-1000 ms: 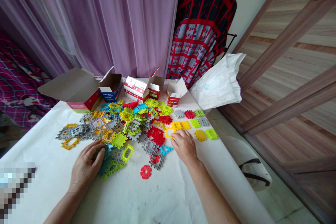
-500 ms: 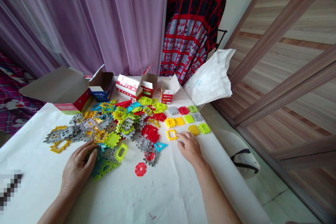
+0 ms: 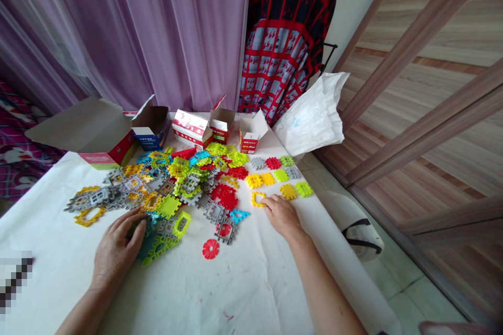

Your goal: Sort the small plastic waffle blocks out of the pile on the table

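Note:
My right hand (image 3: 282,215) has its fingertips closed on the right edge of a yellow square frame piece (image 3: 253,199), which lies on the white cloth. At the front left of a heap of interlocking plastic building pieces (image 3: 168,208) rests my left hand (image 3: 117,243). Its fingers curl, with the thumb bent towards them, around something dark that I cannot make out. Close to that hand lie a lime triangular piece (image 3: 160,251) and a lime frame piece (image 3: 182,224). Beyond my right hand sit several square pieces in loose rows, among them a solid yellow one (image 3: 288,191).
Open cardboard boxes stand along the back: a large one (image 3: 106,156), a blue one (image 3: 151,138) and several red and white ones (image 3: 248,142). A white plastic bag (image 3: 310,118) leans at the back right corner. A red flower-shaped disc (image 3: 210,249) lies in front of the heap.
My right hand has shifted the yellow frame piece slightly back and to the right, closer to the solid yellow squares. My left hand has stayed where it was.

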`<action>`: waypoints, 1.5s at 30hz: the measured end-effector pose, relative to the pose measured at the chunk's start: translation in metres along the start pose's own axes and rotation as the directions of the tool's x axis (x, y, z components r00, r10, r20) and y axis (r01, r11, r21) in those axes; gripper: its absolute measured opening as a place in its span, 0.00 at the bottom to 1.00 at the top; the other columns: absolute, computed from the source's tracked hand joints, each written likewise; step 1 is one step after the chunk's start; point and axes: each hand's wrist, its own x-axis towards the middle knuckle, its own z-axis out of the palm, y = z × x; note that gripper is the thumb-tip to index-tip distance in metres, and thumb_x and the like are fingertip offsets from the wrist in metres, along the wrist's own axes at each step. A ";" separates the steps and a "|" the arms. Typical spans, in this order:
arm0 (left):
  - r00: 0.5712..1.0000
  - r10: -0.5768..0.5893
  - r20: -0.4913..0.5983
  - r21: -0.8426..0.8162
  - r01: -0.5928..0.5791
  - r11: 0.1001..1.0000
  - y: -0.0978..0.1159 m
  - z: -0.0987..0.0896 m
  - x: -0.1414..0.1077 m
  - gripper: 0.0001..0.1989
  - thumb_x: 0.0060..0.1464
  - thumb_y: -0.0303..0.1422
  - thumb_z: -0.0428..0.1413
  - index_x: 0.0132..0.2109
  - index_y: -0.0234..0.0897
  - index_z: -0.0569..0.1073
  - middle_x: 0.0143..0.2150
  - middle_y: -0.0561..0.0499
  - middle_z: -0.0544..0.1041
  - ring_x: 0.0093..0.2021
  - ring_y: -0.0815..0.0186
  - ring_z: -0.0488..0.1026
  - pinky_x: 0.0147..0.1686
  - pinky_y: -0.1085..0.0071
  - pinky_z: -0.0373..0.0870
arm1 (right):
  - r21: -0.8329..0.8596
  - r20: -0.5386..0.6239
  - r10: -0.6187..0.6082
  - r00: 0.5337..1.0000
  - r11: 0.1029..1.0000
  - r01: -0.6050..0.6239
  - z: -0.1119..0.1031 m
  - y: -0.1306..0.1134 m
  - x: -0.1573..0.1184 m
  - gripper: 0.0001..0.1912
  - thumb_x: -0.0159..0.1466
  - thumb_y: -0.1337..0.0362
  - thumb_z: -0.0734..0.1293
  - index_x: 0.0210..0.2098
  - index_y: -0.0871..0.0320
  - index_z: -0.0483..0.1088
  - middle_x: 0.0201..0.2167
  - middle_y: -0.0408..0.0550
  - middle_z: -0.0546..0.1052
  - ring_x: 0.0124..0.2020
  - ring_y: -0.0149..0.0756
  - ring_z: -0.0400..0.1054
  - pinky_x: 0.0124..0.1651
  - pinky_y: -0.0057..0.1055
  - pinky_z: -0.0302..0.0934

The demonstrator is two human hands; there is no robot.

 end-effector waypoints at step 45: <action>1.000 -0.011 0.004 -0.015 0.011 1.000 0.005 -0.001 0.000 0.22 0.58 0.50 0.49 0.43 0.44 0.81 0.55 0.46 0.81 0.54 0.53 0.78 0.60 0.58 0.72 | 0.038 -0.112 0.179 0.977 0.984 -0.175 0.017 -0.009 -0.004 0.19 0.63 0.45 0.65 0.50 0.42 0.74 0.44 0.56 0.79 0.48 0.48 0.74 0.46 0.40 0.62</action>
